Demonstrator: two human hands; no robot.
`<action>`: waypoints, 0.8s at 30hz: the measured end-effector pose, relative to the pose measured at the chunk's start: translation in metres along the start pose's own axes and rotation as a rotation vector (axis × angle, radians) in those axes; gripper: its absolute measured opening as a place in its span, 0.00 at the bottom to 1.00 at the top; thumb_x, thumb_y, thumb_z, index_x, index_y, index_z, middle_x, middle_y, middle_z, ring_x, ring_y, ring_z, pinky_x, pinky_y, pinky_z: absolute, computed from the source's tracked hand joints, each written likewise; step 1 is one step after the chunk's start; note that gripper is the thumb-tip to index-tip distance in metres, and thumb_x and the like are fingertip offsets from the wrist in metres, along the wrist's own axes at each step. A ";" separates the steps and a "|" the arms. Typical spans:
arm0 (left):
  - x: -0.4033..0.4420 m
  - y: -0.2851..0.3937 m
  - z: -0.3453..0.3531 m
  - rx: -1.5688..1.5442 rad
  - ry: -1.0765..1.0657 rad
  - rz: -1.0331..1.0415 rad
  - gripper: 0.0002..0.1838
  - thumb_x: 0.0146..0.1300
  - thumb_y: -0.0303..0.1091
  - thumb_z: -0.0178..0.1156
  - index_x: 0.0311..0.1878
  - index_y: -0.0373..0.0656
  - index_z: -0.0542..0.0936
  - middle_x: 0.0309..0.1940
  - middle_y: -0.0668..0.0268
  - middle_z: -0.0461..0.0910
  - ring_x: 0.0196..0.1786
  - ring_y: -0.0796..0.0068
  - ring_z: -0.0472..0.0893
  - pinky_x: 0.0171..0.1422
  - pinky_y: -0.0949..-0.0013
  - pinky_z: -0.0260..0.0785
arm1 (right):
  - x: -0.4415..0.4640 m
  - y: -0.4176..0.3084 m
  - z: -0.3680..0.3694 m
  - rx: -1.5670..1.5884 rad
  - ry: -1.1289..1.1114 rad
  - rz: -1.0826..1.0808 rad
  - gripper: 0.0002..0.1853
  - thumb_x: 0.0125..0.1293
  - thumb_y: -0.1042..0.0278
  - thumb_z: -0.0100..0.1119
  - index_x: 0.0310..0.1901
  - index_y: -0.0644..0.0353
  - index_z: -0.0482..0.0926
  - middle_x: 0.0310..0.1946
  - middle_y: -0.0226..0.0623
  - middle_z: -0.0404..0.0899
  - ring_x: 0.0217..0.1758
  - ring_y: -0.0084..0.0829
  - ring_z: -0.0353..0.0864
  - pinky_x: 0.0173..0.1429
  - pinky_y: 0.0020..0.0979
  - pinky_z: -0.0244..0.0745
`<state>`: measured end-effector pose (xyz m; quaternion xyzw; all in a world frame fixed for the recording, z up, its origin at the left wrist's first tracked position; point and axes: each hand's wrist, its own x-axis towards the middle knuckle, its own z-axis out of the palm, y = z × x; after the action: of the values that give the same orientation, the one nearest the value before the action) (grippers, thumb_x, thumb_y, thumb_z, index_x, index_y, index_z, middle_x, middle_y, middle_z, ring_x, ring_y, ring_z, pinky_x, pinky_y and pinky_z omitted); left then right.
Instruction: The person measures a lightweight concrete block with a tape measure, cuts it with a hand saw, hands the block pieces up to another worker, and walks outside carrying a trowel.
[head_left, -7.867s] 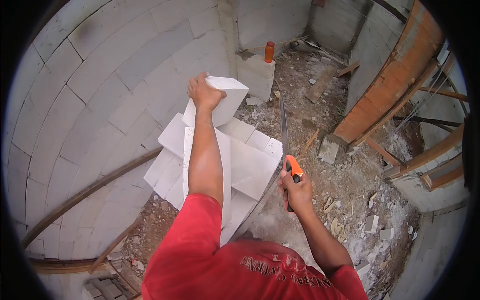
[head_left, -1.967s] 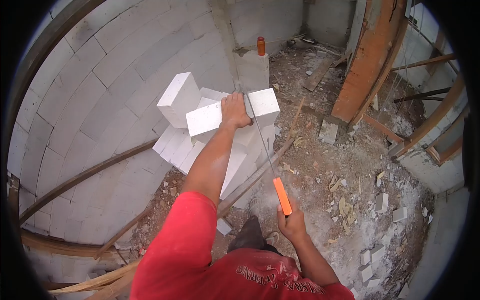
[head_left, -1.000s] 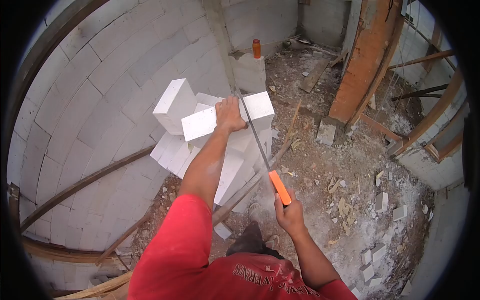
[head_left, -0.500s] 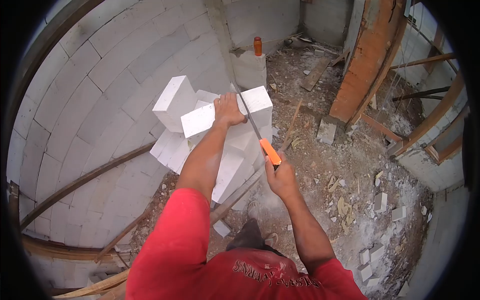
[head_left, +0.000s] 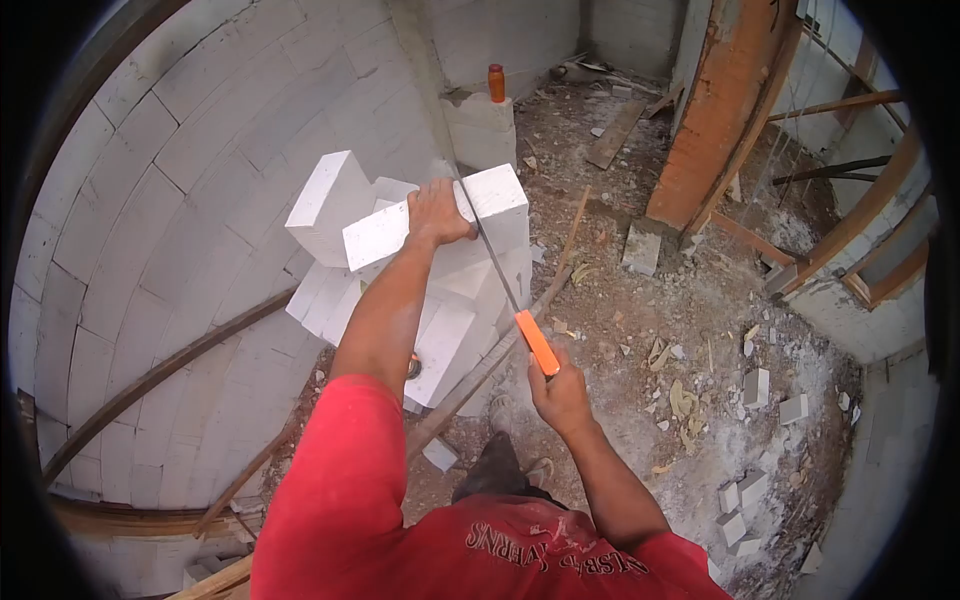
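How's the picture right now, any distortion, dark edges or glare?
Head view: wide-angle bending, the block wall looking bowed; head view: black, rounded surround; head view: soft light, the white block under the left hand very bright on top; head view: orange saw handle stands out clearly.

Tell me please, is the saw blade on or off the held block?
On: the saw blade crosses the top of the white block, close beside the left hand. Whether it sits in a cut, I cannot tell.
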<state>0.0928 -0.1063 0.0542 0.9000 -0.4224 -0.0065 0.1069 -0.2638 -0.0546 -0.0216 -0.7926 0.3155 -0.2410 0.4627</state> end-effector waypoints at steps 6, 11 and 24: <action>-0.003 -0.005 0.013 0.039 0.035 0.019 0.53 0.31 0.48 0.81 0.66 0.43 0.73 0.62 0.60 0.74 0.70 0.57 0.69 0.74 0.53 0.58 | -0.085 -0.011 -0.041 0.010 -0.020 0.015 0.20 0.74 0.67 0.60 0.62 0.68 0.75 0.38 0.58 0.84 0.43 0.52 0.90 0.48 0.44 0.82; -0.021 0.006 0.004 0.041 0.088 0.009 0.53 0.31 0.47 0.81 0.66 0.43 0.72 0.62 0.60 0.74 0.69 0.56 0.70 0.75 0.54 0.57 | 0.068 -0.041 0.003 -0.023 -0.009 -0.042 0.21 0.75 0.58 0.58 0.61 0.65 0.74 0.35 0.63 0.84 0.42 0.66 0.84 0.47 0.56 0.79; -0.035 0.008 0.016 0.032 0.244 0.076 0.44 0.35 0.44 0.80 0.59 0.43 0.74 0.56 0.61 0.74 0.65 0.57 0.70 0.73 0.55 0.54 | 0.018 -0.012 -0.005 -0.002 0.056 -0.086 0.22 0.75 0.56 0.59 0.60 0.66 0.75 0.32 0.59 0.84 0.36 0.61 0.86 0.39 0.51 0.79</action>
<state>0.0624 -0.0875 0.0378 0.8790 -0.4403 0.1137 0.1435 -0.2512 -0.0661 -0.0069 -0.7989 0.2941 -0.2825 0.4422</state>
